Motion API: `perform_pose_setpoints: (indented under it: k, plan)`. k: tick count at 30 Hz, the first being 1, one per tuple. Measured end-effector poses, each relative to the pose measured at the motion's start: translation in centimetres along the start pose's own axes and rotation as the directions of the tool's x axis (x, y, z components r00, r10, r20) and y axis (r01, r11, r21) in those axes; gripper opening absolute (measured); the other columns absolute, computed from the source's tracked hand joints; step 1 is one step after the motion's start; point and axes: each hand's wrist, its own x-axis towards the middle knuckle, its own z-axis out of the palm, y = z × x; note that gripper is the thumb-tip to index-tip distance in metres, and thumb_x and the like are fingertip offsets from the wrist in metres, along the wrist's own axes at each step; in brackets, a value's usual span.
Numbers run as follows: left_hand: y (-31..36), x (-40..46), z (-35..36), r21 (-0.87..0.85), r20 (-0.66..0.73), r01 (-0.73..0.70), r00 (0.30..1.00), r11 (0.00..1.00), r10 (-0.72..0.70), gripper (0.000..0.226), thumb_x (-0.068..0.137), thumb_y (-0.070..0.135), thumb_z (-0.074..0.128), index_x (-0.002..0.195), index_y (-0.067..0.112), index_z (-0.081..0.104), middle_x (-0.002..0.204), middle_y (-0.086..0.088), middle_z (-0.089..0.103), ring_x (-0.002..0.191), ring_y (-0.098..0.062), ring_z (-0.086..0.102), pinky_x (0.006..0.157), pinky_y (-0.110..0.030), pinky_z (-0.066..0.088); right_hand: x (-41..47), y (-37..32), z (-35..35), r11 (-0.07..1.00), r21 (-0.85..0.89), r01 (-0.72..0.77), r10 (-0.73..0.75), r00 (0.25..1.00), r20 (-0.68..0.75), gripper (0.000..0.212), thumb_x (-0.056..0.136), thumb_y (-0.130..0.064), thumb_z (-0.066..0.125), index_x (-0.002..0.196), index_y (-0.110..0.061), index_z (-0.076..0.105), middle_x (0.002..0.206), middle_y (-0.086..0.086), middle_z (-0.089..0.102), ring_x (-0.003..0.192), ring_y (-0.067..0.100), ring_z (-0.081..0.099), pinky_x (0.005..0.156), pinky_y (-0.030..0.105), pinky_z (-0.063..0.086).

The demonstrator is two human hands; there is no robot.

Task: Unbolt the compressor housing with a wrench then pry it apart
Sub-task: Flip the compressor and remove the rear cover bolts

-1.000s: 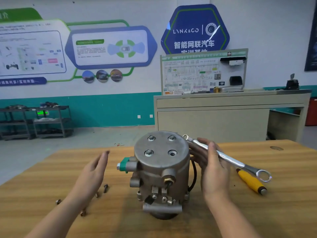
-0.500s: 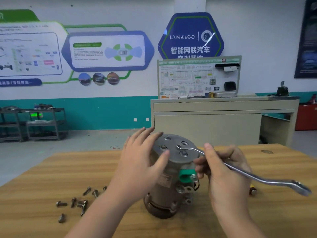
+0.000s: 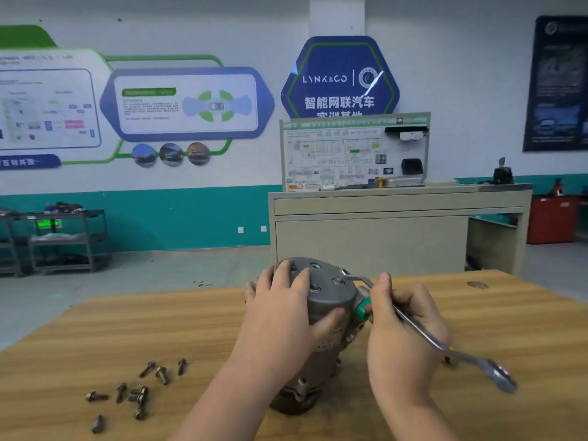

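Compressor housing [image 3: 321, 316] stands on the wooden table [image 3: 127, 338], tilted. Left hand [image 3: 283, 316] is wrapped over its end cover, steadying it. Right hand [image 3: 401, 332] grips the wrench [image 3: 439, 342], ring end at the cover's edge. Loose bolts [image 3: 136, 389] lie to the left; cover bolts look still in. Prying not started.

Grey compressor housing [image 3: 331, 300], seemingly tilted
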Motion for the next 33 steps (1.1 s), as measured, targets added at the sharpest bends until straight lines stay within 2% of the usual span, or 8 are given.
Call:
perform_pose_setpoints:
  k: [6,9,10,13,16,20,28,33]
  plan:
    - [1.8,-2.2,-0.2,0.096,-0.027,0.128,0.992,0.987,-0.126,0.081,0.082,0.071,0.035,0.148,0.024,0.028,0.156,-0.006,0.021,0.141,-0.029,0.016,0.114,-0.055,0.012,-0.4,-0.5,0.3,0.995,-0.081,0.062,-0.055,0.994,0.090,0.037,0.086,-0.036,0.054,0.055,-0.031,0.035,0.054,-0.005,0.043,0.048,0.003,0.036,0.046,0.016,0.030]
    - [2.5,-3.2,-0.3,0.073,-0.121,0.140,0.984,0.987,-0.131,0.068,0.071,0.057,0.070,0.123,0.013,0.062,0.133,-0.022,0.052,0.118,-0.047,0.050,0.098,-0.070,0.030,-0.9,-1.4,0.8,0.976,-0.104,0.193,-0.177,0.974,0.143,0.037,0.088,-0.029,0.055,0.058,-0.025,0.034,0.049,-0.005,0.034,0.047,0.004,0.033,0.045,0.018,0.031]
    - [2.5,-3.3,-0.3,0.062,-0.158,0.138,0.979,0.989,-0.127,0.062,0.069,0.049,0.074,0.117,0.011,0.065,0.128,-0.024,0.055,0.111,-0.050,0.053,0.095,-0.071,0.032,-1.1,-1.8,1.0,0.958,-0.125,0.260,-0.237,0.956,0.173,0.037,0.089,-0.025,0.055,0.060,-0.024,0.032,0.050,-0.006,0.032,0.048,0.006,0.031,0.044,0.020,0.031]
    - [2.5,-3.4,-0.4,0.113,-0.066,0.166,0.985,0.980,-0.160,0.050,0.088,0.039,0.047,0.136,0.024,0.039,0.149,-0.016,0.028,0.128,-0.043,0.032,0.109,-0.060,0.021,-1.2,-3.0,1.5,0.848,-0.278,0.452,-0.380,0.882,0.278,0.035,0.088,-0.022,0.053,0.065,-0.025,0.027,0.056,-0.008,0.023,0.053,0.014,0.022,0.046,0.020,0.022]
    - [2.0,-3.2,0.2,0.127,-0.135,0.153,0.982,0.980,-0.136,0.041,0.092,0.038,0.036,0.133,0.030,0.030,0.151,-0.009,0.019,0.128,-0.036,0.027,0.106,-0.046,0.026,-1.3,-3.5,2.0,0.788,-0.379,0.484,-0.393,0.871,0.295,0.032,0.085,-0.022,0.050,0.068,-0.025,0.024,0.058,-0.009,0.020,0.053,0.013,0.018,0.047,0.023,0.019]
    - [1.6,-3.3,0.3,0.091,-0.130,0.129,0.985,0.987,-0.117,0.045,0.095,0.044,0.035,0.138,0.038,0.028,0.154,-0.005,0.014,0.135,-0.033,0.018,0.106,-0.044,0.021,-1.6,-3.1,1.6,0.815,-0.355,0.458,-0.379,0.885,0.271,0.037,0.086,-0.018,0.056,0.063,-0.023,0.028,0.055,-0.009,0.024,0.053,0.011,0.022,0.050,0.021,0.020]
    - [0.0,-3.9,0.4,0.080,-0.133,0.118,0.985,0.990,-0.107,0.056,0.092,0.045,0.039,0.145,0.037,0.022,0.158,-0.008,0.010,0.132,-0.033,0.021,0.105,-0.044,0.022,-0.9,-3.4,1.6,0.748,-0.244,0.617,-0.475,0.754,0.453,0.040,0.089,-0.021,0.056,0.068,-0.028,0.024,0.062,-0.015,0.018,0.058,0.010,0.021,0.054,0.032,0.031]
    - [-0.3,-4.1,-0.1,-0.039,-0.188,0.037,0.981,0.999,-0.044,0.055,0.084,0.048,0.052,0.134,0.024,0.050,0.148,-0.016,0.038,0.121,-0.042,0.040,0.097,-0.051,0.035,-0.1,-3.2,1.9,0.744,-0.113,0.659,-0.527,0.682,0.508,0.038,0.091,-0.021,0.054,0.067,-0.028,0.025,0.062,-0.015,0.018,0.057,0.009,0.022,0.055,0.030,0.028]
